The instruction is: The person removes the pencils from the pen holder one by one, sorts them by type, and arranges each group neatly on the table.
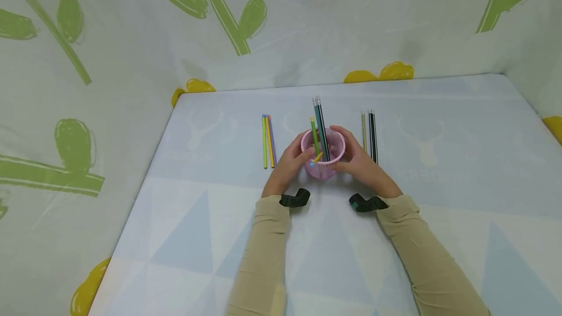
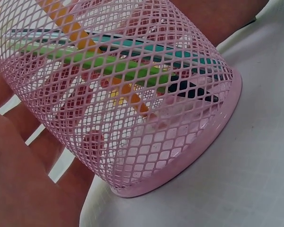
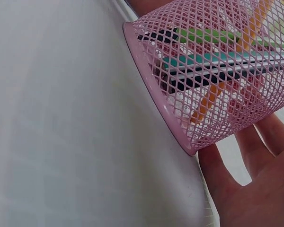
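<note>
A pink mesh pencil cup (image 1: 320, 172) stands between the two hands in the head view. My left hand (image 1: 285, 166) holds its left side, thumb at the rim, while my right hand (image 1: 361, 161) grips the opposite side with its thumb near the front rim. Inside the cup lean a green pencil (image 1: 313, 133), a teal pencil (image 1: 319, 121) and a black pencil (image 1: 325, 135). An orange pencil (image 1: 318, 157) with a blue end slants toward the front rim. Through the mesh in the left wrist view, the green pencil's dark tip (image 2: 194, 90) points at the cup's base.
Left of the cup lie a yellow-green pencil (image 1: 265, 145), an orange one and a purple one (image 1: 272, 138). To the right are a gold pencil (image 1: 363, 128) and black pencils (image 1: 373, 133). A pale patterned cloth (image 1: 210, 150) covers the table, with leaf-print fabric (image 1: 298, 38) behind.
</note>
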